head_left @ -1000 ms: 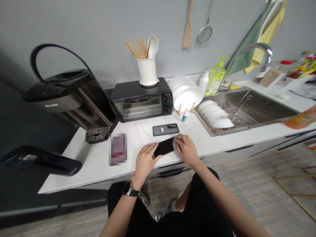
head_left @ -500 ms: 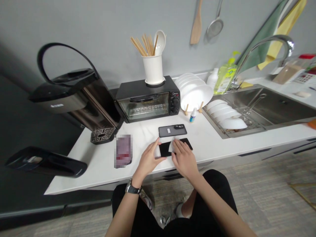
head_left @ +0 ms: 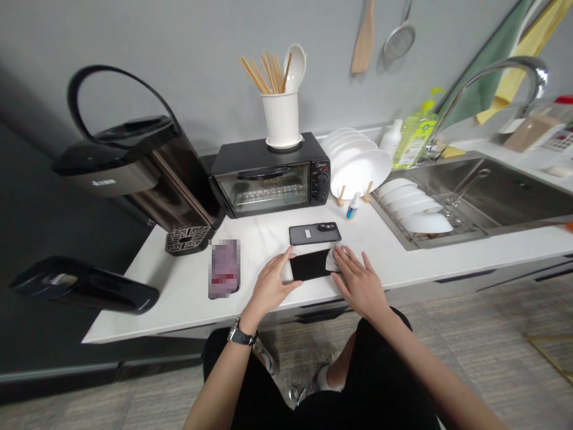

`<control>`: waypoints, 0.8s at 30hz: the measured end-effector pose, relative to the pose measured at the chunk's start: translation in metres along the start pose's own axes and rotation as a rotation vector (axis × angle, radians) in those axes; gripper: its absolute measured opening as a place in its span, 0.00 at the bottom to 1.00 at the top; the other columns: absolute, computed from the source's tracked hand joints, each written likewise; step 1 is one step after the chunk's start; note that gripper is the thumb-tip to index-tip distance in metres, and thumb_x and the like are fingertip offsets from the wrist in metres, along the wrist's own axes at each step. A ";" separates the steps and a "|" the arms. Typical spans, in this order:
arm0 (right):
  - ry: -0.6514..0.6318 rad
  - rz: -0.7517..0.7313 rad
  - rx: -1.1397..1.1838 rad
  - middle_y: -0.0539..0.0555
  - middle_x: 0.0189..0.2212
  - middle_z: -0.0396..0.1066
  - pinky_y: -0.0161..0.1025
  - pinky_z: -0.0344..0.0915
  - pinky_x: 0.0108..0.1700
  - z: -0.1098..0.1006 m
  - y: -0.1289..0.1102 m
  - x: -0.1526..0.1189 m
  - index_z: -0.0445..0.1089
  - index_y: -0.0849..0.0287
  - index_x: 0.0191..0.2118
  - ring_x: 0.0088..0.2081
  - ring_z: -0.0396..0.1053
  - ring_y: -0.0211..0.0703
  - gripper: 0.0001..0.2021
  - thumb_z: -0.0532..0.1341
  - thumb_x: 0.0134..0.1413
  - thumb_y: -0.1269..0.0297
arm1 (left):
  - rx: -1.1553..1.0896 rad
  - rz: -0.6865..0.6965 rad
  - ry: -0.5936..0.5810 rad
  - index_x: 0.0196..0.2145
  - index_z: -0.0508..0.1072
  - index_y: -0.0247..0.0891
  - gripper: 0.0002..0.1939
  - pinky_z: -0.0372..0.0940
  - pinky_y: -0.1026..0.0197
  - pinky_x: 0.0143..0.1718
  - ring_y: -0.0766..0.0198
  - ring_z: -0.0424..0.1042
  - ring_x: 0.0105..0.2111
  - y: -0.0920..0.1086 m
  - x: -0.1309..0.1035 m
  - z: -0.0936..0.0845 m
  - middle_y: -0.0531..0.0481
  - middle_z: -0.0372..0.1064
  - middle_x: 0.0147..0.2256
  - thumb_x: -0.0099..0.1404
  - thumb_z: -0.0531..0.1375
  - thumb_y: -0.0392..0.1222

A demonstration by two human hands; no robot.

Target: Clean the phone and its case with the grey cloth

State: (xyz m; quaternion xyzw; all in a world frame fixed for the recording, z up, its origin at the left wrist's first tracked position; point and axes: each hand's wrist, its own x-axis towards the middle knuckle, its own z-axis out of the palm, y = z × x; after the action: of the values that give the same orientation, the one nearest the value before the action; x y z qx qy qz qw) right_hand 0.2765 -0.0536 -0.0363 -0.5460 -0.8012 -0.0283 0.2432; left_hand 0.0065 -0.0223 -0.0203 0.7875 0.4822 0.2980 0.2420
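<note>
A smartphone (head_left: 310,266) with a black screen lies face up near the counter's front edge. My left hand (head_left: 269,283) steadies its left end, the thumb and index finger spread to its two long sides. Under the fingertips of my right hand (head_left: 359,278) is a small white wipe (head_left: 331,261), pressed flat on the screen's right end. The rest of the wipe is hidden by those fingers. Just behind lies a dark phone case (head_left: 315,233) with camera cutouts, or a second phone back up; I cannot tell which. A small spray bottle (head_left: 352,206) stands behind it to the right.
A blurred-out purple item (head_left: 225,267) lies left of my hands. Beyond are a dark bottle (head_left: 89,286), a drinks machine (head_left: 152,173), a toaster oven (head_left: 271,179) with a utensil holder (head_left: 282,116), racked plates (head_left: 362,173), and bowls (head_left: 418,209) at the sink (head_left: 496,215).
My right hand has slid right with the wipe, from the middle of the screen to its right end. My left hand stays at the left end. The camera view has shifted slightly.
</note>
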 end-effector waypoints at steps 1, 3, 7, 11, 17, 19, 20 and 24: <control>0.007 0.023 -0.007 0.65 0.72 0.58 0.67 0.49 0.73 0.003 -0.003 0.004 0.57 0.64 0.74 0.74 0.54 0.62 0.29 0.54 0.75 0.56 | -0.003 0.003 0.000 0.75 0.53 0.51 0.50 0.60 0.45 0.69 0.52 0.69 0.64 -0.001 0.000 0.001 0.45 0.70 0.64 0.62 0.72 0.38; 0.001 0.022 0.020 0.68 0.71 0.59 0.65 0.49 0.74 0.010 -0.022 0.015 0.59 0.69 0.72 0.74 0.54 0.61 0.31 0.54 0.74 0.53 | -0.017 0.010 0.004 0.75 0.52 0.51 0.50 0.60 0.45 0.69 0.52 0.69 0.64 -0.004 0.000 0.002 0.46 0.70 0.64 0.63 0.72 0.39; -0.074 -0.124 0.149 0.69 0.70 0.61 0.62 0.48 0.75 0.021 -0.074 0.024 0.61 0.71 0.71 0.73 0.57 0.58 0.33 0.55 0.73 0.49 | -0.040 0.003 0.001 0.75 0.51 0.51 0.49 0.62 0.45 0.68 0.51 0.70 0.63 -0.007 0.001 0.003 0.44 0.70 0.63 0.64 0.70 0.36; -0.109 -0.181 0.161 0.63 0.71 0.61 0.61 0.48 0.75 0.008 -0.064 0.000 0.57 0.63 0.74 0.73 0.57 0.53 0.30 0.54 0.74 0.53 | -0.051 -0.017 -0.001 0.76 0.49 0.53 0.51 0.61 0.45 0.68 0.52 0.69 0.64 -0.005 0.001 0.002 0.46 0.70 0.64 0.63 0.70 0.36; -0.015 0.080 -0.019 0.64 0.72 0.57 0.66 0.45 0.74 -0.002 -0.010 -0.002 0.57 0.66 0.74 0.74 0.53 0.61 0.31 0.53 0.75 0.52 | -0.039 -0.023 -0.006 0.75 0.51 0.54 0.51 0.59 0.44 0.70 0.52 0.68 0.64 -0.007 0.003 0.003 0.48 0.70 0.64 0.62 0.72 0.38; -0.011 0.072 0.016 0.67 0.72 0.58 0.65 0.46 0.74 0.008 -0.026 0.012 0.58 0.69 0.73 0.75 0.52 0.61 0.34 0.54 0.73 0.47 | -0.041 -0.012 -0.006 0.75 0.51 0.54 0.51 0.59 0.44 0.70 0.52 0.68 0.64 -0.008 0.003 0.003 0.48 0.70 0.64 0.63 0.72 0.39; -0.019 0.038 0.053 0.67 0.71 0.59 0.65 0.46 0.74 0.013 -0.040 0.017 0.59 0.69 0.72 0.75 0.52 0.61 0.36 0.55 0.73 0.45 | -0.043 -0.006 -0.009 0.75 0.51 0.53 0.50 0.59 0.44 0.70 0.52 0.68 0.65 -0.009 0.002 0.004 0.47 0.70 0.64 0.64 0.72 0.40; -0.095 -0.152 0.195 0.66 0.70 0.62 0.64 0.44 0.75 0.018 -0.076 0.012 0.59 0.66 0.73 0.74 0.55 0.57 0.36 0.55 0.71 0.43 | -0.040 0.000 -0.014 0.76 0.50 0.53 0.49 0.59 0.45 0.69 0.52 0.67 0.65 -0.007 0.001 0.003 0.46 0.69 0.64 0.65 0.70 0.38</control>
State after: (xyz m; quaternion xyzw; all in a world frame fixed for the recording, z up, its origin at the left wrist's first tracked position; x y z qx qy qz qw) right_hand 0.1995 -0.0682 -0.0302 -0.4583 -0.8498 0.0572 0.2539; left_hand 0.0044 -0.0189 -0.0272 0.7847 0.4743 0.3018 0.2611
